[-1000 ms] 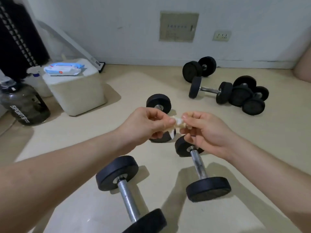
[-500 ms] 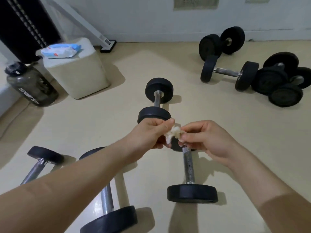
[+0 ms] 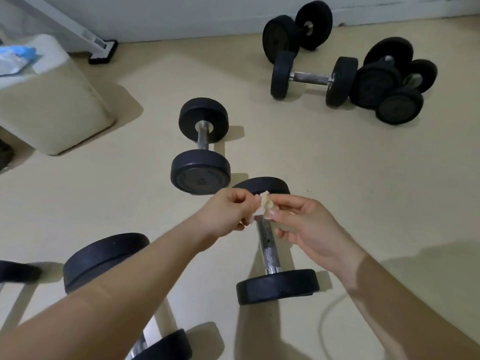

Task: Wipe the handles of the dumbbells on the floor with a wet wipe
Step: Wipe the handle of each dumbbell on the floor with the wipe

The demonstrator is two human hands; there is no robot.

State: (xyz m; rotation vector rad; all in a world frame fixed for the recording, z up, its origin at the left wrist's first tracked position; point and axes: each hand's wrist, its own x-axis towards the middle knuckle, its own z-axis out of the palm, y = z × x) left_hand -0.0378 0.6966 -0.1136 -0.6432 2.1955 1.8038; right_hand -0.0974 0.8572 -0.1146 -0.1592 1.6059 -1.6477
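Above knurled dumbbell handle (image 3: 267,245), both hands pinch crumpled wet wipe (image 3: 264,205).

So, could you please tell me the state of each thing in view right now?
wet wipe, crumpled, pinched between both hands.
left hand, pinching the wet wipe.
right hand, pinching the wet wipe.
nearest dumbbell, lying on the floor, handle not gripped.
dumbbell ahead, lying on the floor, untouched.
wipe pack, lying on the white container; open or sealed, cannot tell.

Beige floor (image 3: 350,178) meets a pale wall (image 3: 181,16) at the top; a cream box (image 3: 52,113) stands at left
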